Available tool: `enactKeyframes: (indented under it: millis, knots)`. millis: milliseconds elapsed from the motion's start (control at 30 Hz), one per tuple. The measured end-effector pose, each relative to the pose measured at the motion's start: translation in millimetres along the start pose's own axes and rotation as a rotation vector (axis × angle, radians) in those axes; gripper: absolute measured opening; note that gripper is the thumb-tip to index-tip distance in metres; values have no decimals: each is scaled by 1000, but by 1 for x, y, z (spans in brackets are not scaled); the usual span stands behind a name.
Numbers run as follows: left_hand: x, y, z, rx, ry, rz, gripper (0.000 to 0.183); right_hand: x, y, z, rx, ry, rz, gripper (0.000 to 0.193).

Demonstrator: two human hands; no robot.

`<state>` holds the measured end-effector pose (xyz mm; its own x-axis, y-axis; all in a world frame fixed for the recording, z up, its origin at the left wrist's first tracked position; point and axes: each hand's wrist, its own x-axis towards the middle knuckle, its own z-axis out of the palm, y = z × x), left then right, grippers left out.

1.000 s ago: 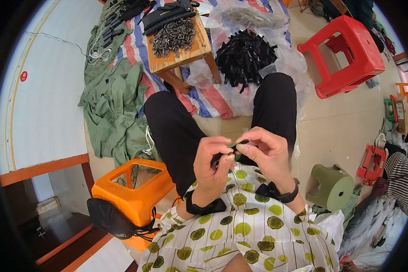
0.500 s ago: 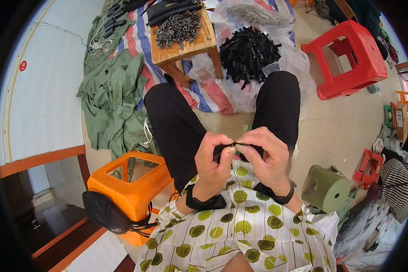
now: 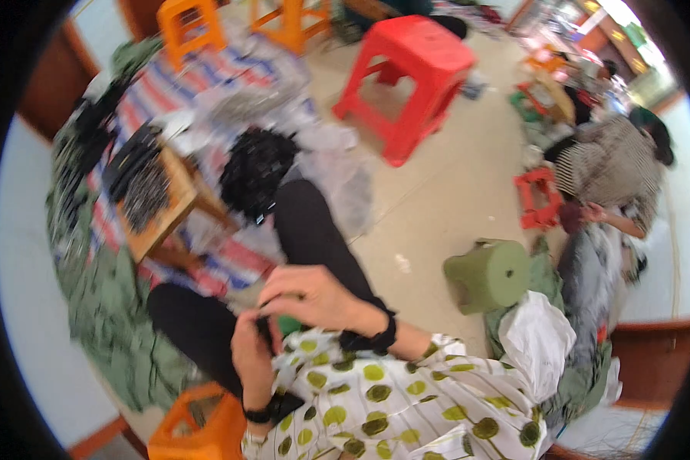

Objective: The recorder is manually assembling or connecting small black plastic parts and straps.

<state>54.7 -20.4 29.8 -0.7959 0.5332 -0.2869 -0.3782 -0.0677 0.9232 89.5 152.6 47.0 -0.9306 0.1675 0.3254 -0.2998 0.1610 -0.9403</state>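
From the head view, blurred by motion, the left hand and the right hand meet over the lap, fingers of both curled shut around a small dark piece pinched between them; what it is I cannot tell. Ahead stands a low wooden counter bearing dark metal bits, a black heap beside it. A red stool and a green stool stand farther off, well apart.

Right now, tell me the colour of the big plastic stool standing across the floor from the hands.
Red: the big plastic stool, clearest in the head view.
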Motion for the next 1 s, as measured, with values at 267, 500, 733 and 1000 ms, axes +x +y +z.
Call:
enactKeyframes:
  millis: [267, 500, 733, 1000]
  knots:
    - [13, -1, 24, 461, 87, 399, 25, -6, -1, -27, 92, 14, 175, 19]
    - [10, 17, 25, 701, 156, 515, 28, -7, 2, -11, 247, 4, 350, 11]
    - [11, 10, 15, 535, 126, 328, 21, -5, 6, -16, 59, -65, 229, 13]
    - [14, 13, 22, 671, 174, 461, 22, -1, 9, -14, -121, -56, 188, 13]
